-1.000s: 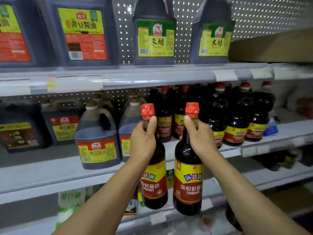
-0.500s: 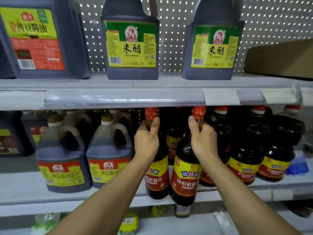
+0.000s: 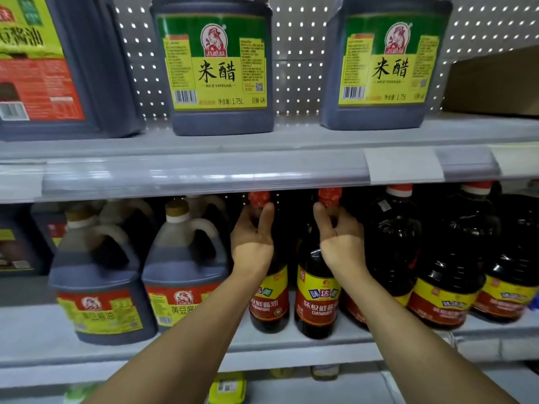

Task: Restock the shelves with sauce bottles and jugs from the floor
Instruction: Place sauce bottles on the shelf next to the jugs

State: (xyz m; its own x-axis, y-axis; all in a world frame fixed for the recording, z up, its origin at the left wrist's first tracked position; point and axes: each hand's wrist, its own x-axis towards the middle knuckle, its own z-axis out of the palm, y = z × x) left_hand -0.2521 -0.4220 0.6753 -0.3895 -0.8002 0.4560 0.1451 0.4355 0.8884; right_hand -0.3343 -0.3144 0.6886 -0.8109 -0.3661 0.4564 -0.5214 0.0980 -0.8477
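Two sauce bottles are being set on the middle shelf (image 3: 291, 339) at once. The left bottle (image 3: 269, 298) is held at the neck by the left hand (image 3: 253, 243), the right bottle (image 3: 316, 298) by the right hand (image 3: 341, 243); on each hand the fingers are curled round the neck just below the red cap. Both bottles stand upright, long axis vertical, caps up beside the upper shelf's edge, labels facing outward, bases apparently on the shelf between the jugs (image 3: 180, 275) and the round dark bottles (image 3: 390, 258). Placement seems nearly done; release is called for next, perhaps after a push back into line.
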